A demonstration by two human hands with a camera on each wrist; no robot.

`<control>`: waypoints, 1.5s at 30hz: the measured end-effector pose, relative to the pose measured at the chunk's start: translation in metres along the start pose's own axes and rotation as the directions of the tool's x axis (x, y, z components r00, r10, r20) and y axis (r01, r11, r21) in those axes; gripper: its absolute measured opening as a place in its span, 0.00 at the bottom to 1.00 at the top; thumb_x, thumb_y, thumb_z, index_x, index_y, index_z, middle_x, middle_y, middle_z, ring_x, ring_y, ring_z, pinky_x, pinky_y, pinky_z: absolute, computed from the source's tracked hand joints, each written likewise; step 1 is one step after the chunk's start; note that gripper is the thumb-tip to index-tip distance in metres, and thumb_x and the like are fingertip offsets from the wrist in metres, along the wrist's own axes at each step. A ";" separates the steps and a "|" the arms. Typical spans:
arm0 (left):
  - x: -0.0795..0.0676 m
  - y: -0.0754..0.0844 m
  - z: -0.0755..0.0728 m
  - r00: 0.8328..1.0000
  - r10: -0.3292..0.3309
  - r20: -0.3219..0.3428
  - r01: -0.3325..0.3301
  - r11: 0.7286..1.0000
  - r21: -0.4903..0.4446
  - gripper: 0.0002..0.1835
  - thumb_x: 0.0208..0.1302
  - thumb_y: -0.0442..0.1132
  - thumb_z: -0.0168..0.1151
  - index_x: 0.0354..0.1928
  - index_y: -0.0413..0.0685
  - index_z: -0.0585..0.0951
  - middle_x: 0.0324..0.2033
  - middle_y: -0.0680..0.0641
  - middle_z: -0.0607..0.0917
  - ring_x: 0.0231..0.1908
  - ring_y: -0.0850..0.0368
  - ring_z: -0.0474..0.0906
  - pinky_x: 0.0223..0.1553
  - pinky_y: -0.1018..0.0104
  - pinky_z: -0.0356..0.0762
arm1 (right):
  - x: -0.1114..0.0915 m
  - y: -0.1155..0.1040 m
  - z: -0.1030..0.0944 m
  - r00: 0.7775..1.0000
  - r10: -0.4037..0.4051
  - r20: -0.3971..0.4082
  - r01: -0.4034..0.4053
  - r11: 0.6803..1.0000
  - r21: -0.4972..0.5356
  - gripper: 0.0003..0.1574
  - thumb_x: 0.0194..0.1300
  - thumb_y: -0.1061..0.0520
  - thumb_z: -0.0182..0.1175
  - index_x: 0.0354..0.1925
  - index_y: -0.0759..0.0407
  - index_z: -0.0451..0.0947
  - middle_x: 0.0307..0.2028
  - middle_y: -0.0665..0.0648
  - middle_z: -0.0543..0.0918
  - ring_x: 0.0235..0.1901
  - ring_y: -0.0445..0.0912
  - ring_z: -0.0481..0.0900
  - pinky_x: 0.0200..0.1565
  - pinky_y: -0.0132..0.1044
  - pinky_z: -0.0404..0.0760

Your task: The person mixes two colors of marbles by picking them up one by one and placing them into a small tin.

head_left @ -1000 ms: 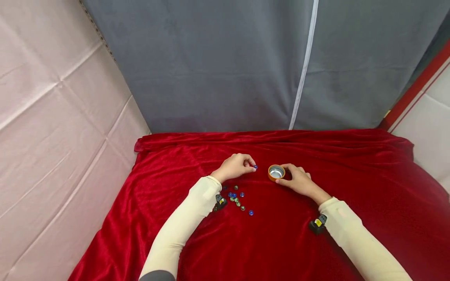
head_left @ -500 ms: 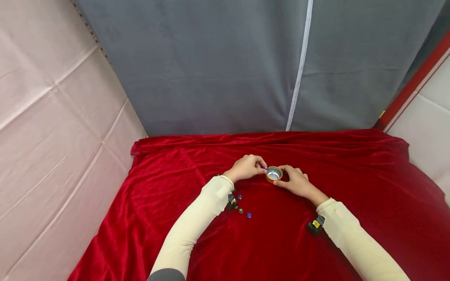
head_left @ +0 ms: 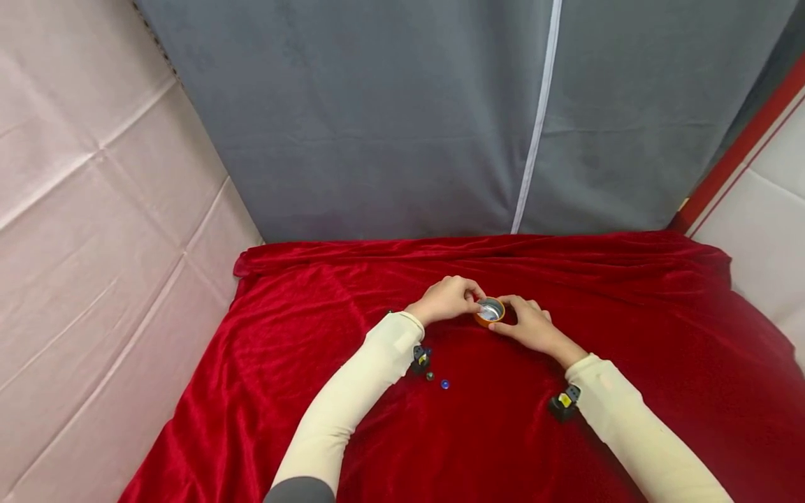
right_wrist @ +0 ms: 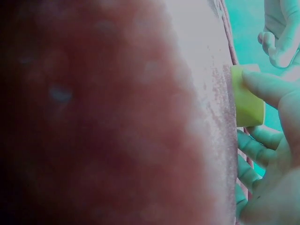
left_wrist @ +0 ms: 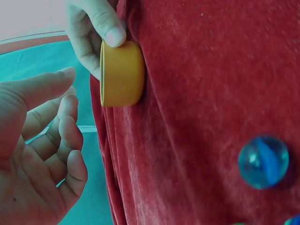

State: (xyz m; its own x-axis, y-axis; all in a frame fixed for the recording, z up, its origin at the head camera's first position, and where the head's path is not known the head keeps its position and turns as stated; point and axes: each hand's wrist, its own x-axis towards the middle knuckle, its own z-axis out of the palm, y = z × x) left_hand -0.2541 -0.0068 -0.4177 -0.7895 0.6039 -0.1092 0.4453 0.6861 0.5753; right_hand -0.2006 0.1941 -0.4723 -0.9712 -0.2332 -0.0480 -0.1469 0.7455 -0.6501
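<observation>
A small round tin (head_left: 483, 323), orange-yellow outside and silvery inside, stands on the red cloth with its mouth up. My right hand (head_left: 531, 325) grips its right side, thumb in front and fingers behind; the right wrist view shows the thumb against the yellow wall (right_wrist: 248, 101). At the opposite rim is my left hand (head_left: 448, 299), fingertips over the mouth. In the left wrist view its fingers are loosely bent, with no marble showing between thumb and fingers. A clear blue-swirled marble (left_wrist: 263, 161) lies on the cloth near this hand.
A blue marble (head_left: 445, 384) and a green one (head_left: 430, 376) lie on the red velvet cloth (head_left: 503, 433), right of the left forearm. That forearm hides other marbles. A grey curtain (head_left: 377, 126) hangs behind, and a pale wall (head_left: 113, 244) stands left.
My left hand has moved right from beside the tin to over its rim. The blue marble it pinched no longer shows in its fingers. My right hand has kept its grip.
</observation>
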 end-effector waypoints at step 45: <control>-0.067 -0.102 -0.048 0.960 -0.265 -0.090 0.259 0.963 -0.073 0.11 0.55 0.43 0.72 0.40 0.48 0.86 0.23 0.53 0.83 0.25 0.64 0.73 0.30 0.70 0.70 | -0.005 0.002 -0.005 1.000 -0.001 -0.005 0.001 1.000 0.002 0.39 0.61 0.45 0.65 0.62 0.64 0.67 0.59 0.68 0.73 0.57 0.64 0.64 0.47 0.55 0.59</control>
State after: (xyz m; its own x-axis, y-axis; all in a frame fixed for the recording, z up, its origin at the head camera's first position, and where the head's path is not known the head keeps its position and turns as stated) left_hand -0.2667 -0.1367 -0.4301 -0.9139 0.3618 -0.1843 0.1939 0.7877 0.5848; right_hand -0.1966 0.2000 -0.4700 -0.9721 -0.2306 -0.0435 -0.1473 0.7438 -0.6520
